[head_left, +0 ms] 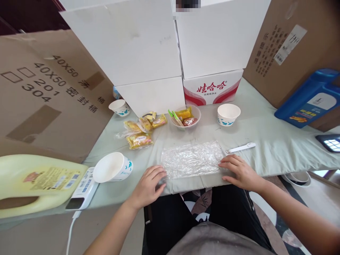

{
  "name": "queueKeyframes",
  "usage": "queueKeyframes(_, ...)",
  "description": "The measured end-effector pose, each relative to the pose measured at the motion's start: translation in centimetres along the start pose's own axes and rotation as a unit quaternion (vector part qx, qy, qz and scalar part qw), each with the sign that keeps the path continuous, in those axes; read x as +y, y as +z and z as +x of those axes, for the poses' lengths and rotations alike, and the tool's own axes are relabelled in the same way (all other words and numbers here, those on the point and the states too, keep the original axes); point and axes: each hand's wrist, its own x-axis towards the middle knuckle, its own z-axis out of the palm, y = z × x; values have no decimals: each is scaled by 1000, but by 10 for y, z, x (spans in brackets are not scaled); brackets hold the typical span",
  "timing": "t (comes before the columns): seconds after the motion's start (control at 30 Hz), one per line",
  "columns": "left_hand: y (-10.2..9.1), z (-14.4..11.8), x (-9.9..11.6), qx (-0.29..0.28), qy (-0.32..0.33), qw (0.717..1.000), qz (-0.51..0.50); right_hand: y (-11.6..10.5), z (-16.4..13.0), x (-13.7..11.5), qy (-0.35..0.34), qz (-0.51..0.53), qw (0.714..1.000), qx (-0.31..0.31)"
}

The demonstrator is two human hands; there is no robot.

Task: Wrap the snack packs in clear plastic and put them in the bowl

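Flat on the cloth-covered table lies a crinkled sheet of clear bubble wrap or plastic film (192, 159); I cannot tell which. My left hand (150, 184) rests at its left edge, fingertips touching it, with thumb and fingers apart. At the right edge, my right hand (239, 171) lies with fingers spread and their tips at the film's border. Neither hand grips anything. Just beyond the right hand is a white utility knife (241, 147). Several yellow-wrapped snacks (139, 140) lie past the left hand, beside a clear bowl (198, 118) holding more packets and thin sticks.
White paper cups stand at the left front (113, 168), back left (119, 107) and right (228, 114). A power bank (83, 189) with a cable and a yellow jug (39, 184) are at left. A blue bottle (309, 99) and phone (329, 142) sit right. Cartons (148, 46) wall the back.
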Motion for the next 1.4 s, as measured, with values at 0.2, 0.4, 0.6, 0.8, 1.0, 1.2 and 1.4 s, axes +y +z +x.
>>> queueKeyframes(0.2,11,-8,-4,10,-21,999,-33,16,-10,-1,2,-28,999,17)
queueKeyframes(0.4,-3,2,2,24,-107,989,-101,4,-3,-9,52,46,996,47)
queueKeyframes(0.6,1,42,-15,82,-171,981,-50,11,34,1,211,-36,974,70)
queueKeyframes(0.8,27,69,-32,55,-190,980,11,29,60,15,227,-171,959,12)
queueKeyframes(1.0,19,67,-32,57,-210,973,81,22,63,19,247,-211,946,16)
queueKeyframes(1.2,18,81,20,107,-125,982,95,31,78,-14,64,-162,983,52)
queueKeyframes(1.4,59,66,20,-95,-124,983,91,58,68,-11,13,-144,986,-88)
